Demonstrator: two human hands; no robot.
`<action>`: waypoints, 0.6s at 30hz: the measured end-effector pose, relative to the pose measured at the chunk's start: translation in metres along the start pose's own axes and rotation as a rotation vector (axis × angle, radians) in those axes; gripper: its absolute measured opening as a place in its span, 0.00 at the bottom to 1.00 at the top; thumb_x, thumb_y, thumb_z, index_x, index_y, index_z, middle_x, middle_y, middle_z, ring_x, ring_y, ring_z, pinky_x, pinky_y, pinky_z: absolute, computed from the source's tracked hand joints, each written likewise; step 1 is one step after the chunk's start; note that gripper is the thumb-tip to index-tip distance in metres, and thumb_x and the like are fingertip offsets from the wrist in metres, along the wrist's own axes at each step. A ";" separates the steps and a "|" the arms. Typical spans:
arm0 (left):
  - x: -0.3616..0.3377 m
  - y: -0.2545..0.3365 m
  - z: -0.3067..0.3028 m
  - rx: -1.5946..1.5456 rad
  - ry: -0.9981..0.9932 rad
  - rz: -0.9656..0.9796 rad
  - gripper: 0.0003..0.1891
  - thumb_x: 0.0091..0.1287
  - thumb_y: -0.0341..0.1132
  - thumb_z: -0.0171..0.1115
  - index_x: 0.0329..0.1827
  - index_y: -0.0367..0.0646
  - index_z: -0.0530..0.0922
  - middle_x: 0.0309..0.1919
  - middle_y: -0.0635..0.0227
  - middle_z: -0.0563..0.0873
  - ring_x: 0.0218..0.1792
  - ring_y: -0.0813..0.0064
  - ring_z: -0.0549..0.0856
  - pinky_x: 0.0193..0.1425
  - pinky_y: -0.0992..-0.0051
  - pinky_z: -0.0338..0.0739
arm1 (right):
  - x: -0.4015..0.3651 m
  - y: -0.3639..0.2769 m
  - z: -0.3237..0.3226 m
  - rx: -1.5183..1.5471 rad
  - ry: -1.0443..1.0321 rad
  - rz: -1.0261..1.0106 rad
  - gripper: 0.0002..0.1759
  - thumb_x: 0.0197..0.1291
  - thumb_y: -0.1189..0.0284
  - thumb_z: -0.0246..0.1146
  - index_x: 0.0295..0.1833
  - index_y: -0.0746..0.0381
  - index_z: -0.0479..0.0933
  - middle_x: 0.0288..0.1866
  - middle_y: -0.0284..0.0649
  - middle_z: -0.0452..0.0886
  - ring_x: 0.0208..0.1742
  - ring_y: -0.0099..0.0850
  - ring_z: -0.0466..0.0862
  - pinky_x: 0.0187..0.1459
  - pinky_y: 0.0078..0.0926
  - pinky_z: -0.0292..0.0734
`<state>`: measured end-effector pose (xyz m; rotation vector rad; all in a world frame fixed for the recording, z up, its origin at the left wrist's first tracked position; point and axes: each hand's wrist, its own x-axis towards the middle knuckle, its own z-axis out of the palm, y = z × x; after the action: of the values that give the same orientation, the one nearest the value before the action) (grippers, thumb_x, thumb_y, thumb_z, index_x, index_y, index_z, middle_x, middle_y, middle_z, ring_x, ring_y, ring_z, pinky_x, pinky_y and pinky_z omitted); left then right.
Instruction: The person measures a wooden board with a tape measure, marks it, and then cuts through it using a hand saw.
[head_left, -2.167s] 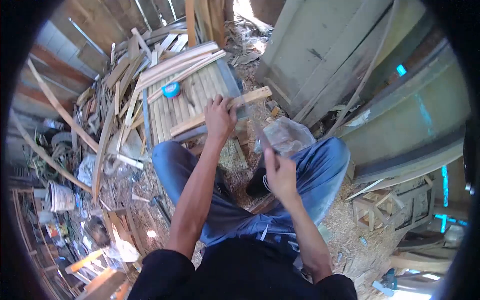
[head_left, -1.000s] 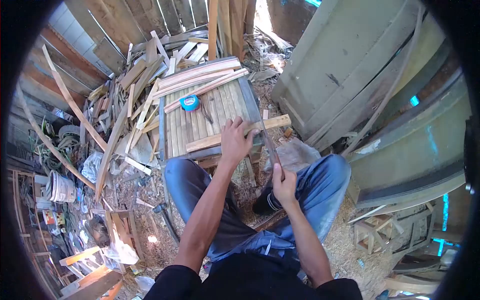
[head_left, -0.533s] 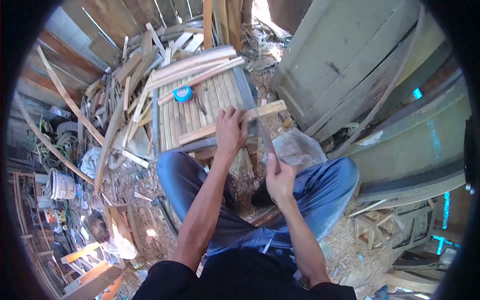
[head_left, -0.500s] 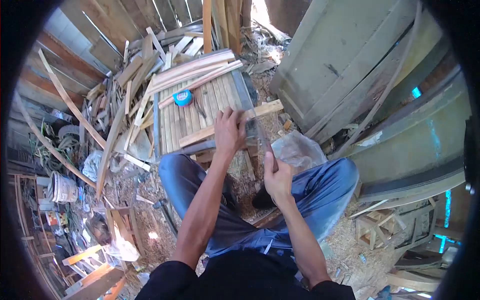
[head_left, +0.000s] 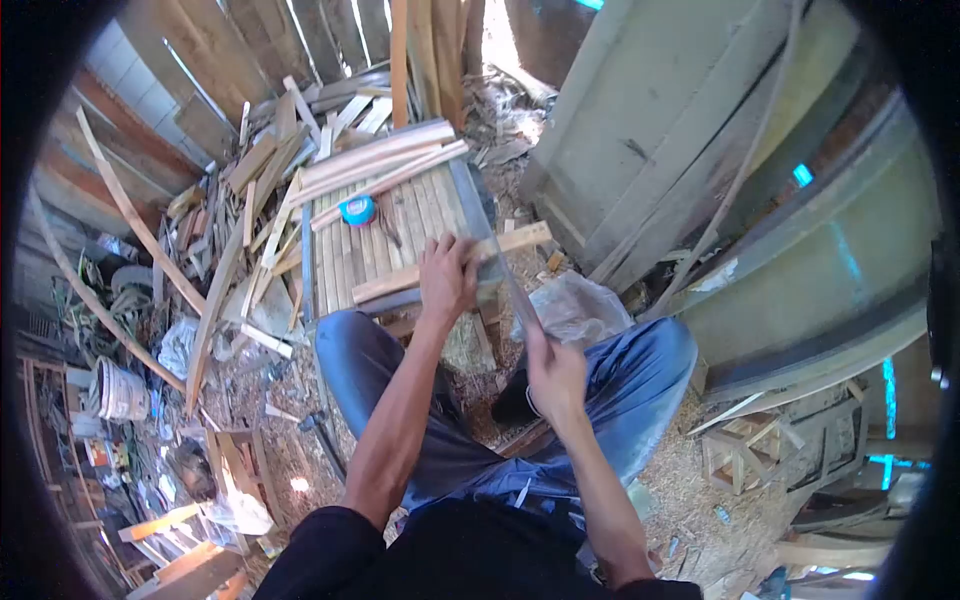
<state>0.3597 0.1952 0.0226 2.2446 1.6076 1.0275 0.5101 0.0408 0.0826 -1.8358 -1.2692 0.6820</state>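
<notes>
My left hand [head_left: 447, 278] is closed over a light wooden strip [head_left: 390, 287] and presses it on the slatted wooden bench [head_left: 335, 262]. The strip lies slanted across the near part of the bench, its right end sticking out past the edge. In my right hand [head_left: 557, 377] is the handle of a saw [head_left: 519, 298]. The thin blade, blurred by motion, points up and away and crosses the strip just right of my left hand. Farther back on the bench lie a blue tape measure [head_left: 357, 210] and several long strips [head_left: 375, 160].
Scrap wood [head_left: 262, 165] is heaped left of the bench. A clear plastic bag [head_left: 575, 308] lies near my right knee. Large wooden panels [head_left: 650, 130] lean at the right. A white bucket [head_left: 123, 390] and a small wooden frame [head_left: 738, 455] stand on the shavings-covered floor.
The saw and my right hand have shifted slightly toward me along the cut line. My left hand still holds the strip. The whole view has moved a little.
</notes>
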 end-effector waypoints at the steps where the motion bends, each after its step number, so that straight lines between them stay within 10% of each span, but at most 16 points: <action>1: 0.002 0.000 -0.003 0.006 0.006 0.028 0.13 0.62 0.36 0.66 0.47 0.43 0.84 0.40 0.59 0.80 0.46 0.53 0.76 0.52 0.57 0.70 | 0.031 -0.016 0.016 -0.037 -0.029 0.016 0.28 0.72 0.54 0.55 0.34 0.72 0.80 0.21 0.57 0.75 0.23 0.47 0.81 0.30 0.41 0.72; 5: 0.003 -0.007 -0.009 -0.024 -0.042 -0.030 0.14 0.60 0.35 0.68 0.47 0.42 0.84 0.40 0.59 0.79 0.46 0.53 0.76 0.51 0.57 0.71 | 0.053 -0.013 0.039 0.051 0.015 -0.034 0.27 0.71 0.54 0.55 0.36 0.70 0.82 0.24 0.60 0.77 0.29 0.53 0.84 0.33 0.43 0.74; 10: 0.006 0.003 -0.007 0.016 0.023 -0.006 0.15 0.59 0.37 0.70 0.48 0.43 0.84 0.40 0.60 0.79 0.46 0.54 0.76 0.51 0.58 0.71 | 0.044 0.020 0.044 0.089 -0.012 -0.104 0.29 0.73 0.57 0.56 0.27 0.71 0.77 0.13 0.43 0.69 0.16 0.26 0.70 0.23 0.36 0.65; 18: 0.005 0.003 -0.009 0.012 0.051 -0.002 0.17 0.59 0.40 0.71 0.47 0.41 0.84 0.38 0.61 0.80 0.45 0.56 0.76 0.52 0.59 0.71 | 0.044 0.056 0.060 0.263 -0.001 -0.104 0.30 0.74 0.58 0.55 0.23 0.70 0.75 0.14 0.37 0.70 0.18 0.22 0.70 0.23 0.32 0.64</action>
<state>0.3578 0.1966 0.0329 2.2418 1.6403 1.0863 0.5079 0.0894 0.0034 -1.5456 -1.2048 0.7539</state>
